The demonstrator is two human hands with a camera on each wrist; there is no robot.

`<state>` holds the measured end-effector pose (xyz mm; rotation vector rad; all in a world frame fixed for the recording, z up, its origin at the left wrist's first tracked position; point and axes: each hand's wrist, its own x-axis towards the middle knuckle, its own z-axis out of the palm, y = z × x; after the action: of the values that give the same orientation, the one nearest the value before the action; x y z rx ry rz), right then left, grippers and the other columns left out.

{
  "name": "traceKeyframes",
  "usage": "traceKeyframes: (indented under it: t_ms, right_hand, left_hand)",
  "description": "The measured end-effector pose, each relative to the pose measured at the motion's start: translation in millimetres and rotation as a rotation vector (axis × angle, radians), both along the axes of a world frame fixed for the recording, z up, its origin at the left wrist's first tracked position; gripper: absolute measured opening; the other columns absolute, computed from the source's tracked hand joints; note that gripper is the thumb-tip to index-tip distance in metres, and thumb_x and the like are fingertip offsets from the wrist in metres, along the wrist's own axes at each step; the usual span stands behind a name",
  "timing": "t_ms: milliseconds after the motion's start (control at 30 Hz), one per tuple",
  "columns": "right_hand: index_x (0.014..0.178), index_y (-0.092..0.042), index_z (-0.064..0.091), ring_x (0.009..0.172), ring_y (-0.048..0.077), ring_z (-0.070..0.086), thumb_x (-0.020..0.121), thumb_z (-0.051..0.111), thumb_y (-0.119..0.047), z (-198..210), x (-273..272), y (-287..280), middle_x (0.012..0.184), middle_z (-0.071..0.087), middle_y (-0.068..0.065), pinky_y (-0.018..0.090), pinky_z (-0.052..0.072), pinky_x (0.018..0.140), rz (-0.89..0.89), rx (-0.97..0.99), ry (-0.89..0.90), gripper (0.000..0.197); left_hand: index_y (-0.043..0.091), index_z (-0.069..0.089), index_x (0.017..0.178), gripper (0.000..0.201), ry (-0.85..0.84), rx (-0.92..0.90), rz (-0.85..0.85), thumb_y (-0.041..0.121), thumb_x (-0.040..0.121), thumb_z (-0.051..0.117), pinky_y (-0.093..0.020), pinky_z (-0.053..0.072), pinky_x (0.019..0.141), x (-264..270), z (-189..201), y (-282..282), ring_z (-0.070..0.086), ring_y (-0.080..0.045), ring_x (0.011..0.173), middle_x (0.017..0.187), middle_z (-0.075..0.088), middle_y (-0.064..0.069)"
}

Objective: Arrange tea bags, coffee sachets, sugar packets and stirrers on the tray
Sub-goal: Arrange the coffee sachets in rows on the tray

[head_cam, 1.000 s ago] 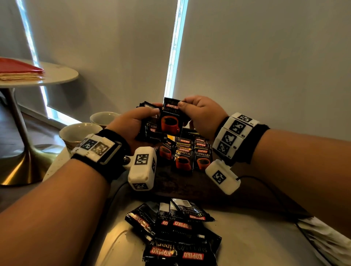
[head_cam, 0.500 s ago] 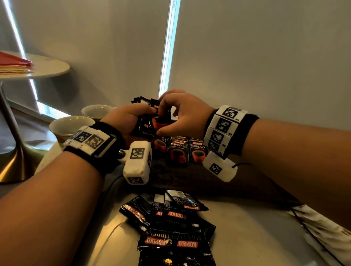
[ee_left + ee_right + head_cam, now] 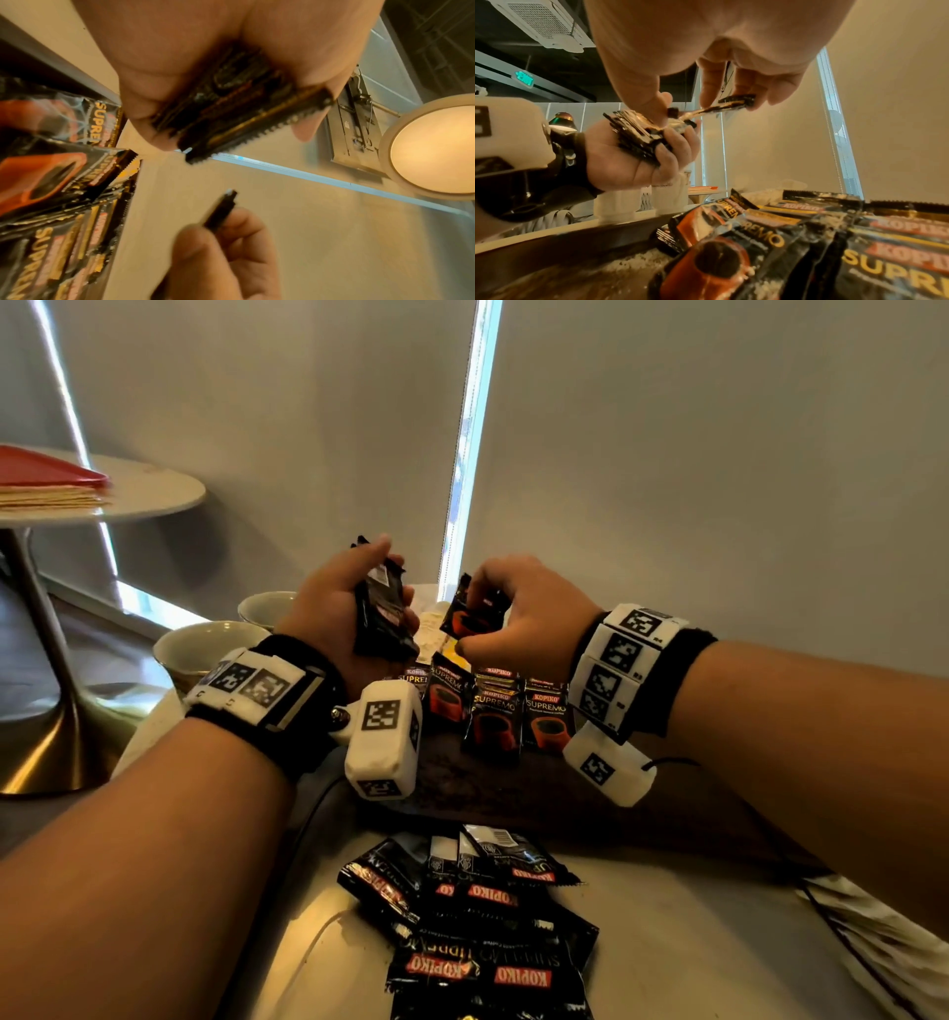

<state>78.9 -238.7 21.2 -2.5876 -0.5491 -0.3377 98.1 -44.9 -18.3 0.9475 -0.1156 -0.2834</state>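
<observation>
left hand (image 3: 339, 608): raised over the far left of the tray, fingers and thumb wrapped round a stack of coffee sachets (image 3: 382, 618), stack upright, serrated ends showing in left wrist view
right hand (image 3: 518, 613): just right of the left hand, thumb and fingertips pinching a single sachet (image 3: 475, 616), black with orange cup print, tilted, above the row
hands: near each other, not touching; single sachet apart from the stack
tray (image 3: 462, 788): dark, speckled surface, mid counter, under both hands
sachets on tray (image 3: 493, 711): Kopiko Supremo packs standing in a row, leaning back, overlapping, labels facing near
loose pile (image 3: 472, 906): more black Kopiko sachets heaped flat on the counter (image 3: 693, 942), near side of tray, several upside down
cups (image 3: 205, 644): two pale cups far left of tray, beside left wrist
paper sticks (image 3: 883, 942): white wrapped bundle at near right counter edge, type cannot tell
side table (image 3: 128, 495): round, far left, red-topped stack on it
</observation>
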Motion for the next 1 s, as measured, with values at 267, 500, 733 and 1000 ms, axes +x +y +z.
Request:
traceKeyframes:
  t_ms: [267,500,733,1000]
  right_hand:
    - [0.106,-0.029,0.058,0.094,0.013,0.056,0.069,0.081,-0.05,-14,10,24,0.105,0.057,-0.008,0.033,0.054,0.083,0.023,-0.402,0.171,0.049]
    - [0.116,-0.029,0.06,0.097,0.013,0.055,0.069,0.082,-0.046,-28,19,47,0.11,0.055,-0.008,0.031,0.055,0.082,0.042,-0.537,0.165,0.055]
    - [0.117,-0.026,0.063,0.094,0.014,0.058,0.073,0.079,-0.046,-30,28,58,0.106,0.06,-0.005,0.033,0.056,0.084,0.045,-0.62,0.182,0.051]
    - [0.116,-0.026,0.065,0.092,0.014,0.06,0.071,0.082,-0.048,-37,34,62,0.103,0.064,-0.006,0.033,0.056,0.085,0.035,-0.618,0.209,0.053]
  left_hand:
    - [0.021,0.063,0.098,0.04,-0.065,-0.277,-0.011,0.059,0.091,0.052,-0.027,0.044,0.065,1,4,11,0.057,-0.014,0.067,0.089,0.064,-0.003]
    - [0.018,0.063,0.098,0.044,-0.108,-0.385,-0.06,0.06,0.091,0.051,-0.028,0.048,0.064,2,7,19,0.057,-0.015,0.07,0.09,0.063,-0.003]
    - [0.02,0.063,0.094,0.044,-0.101,-0.386,-0.061,0.062,0.091,0.051,-0.028,0.047,0.064,3,6,20,0.056,-0.014,0.07,0.085,0.061,-0.001]
    - [0.021,0.063,0.094,0.044,-0.119,-0.388,-0.059,0.063,0.092,0.049,-0.028,0.045,0.063,4,5,21,0.055,-0.014,0.067,0.082,0.058,0.001]
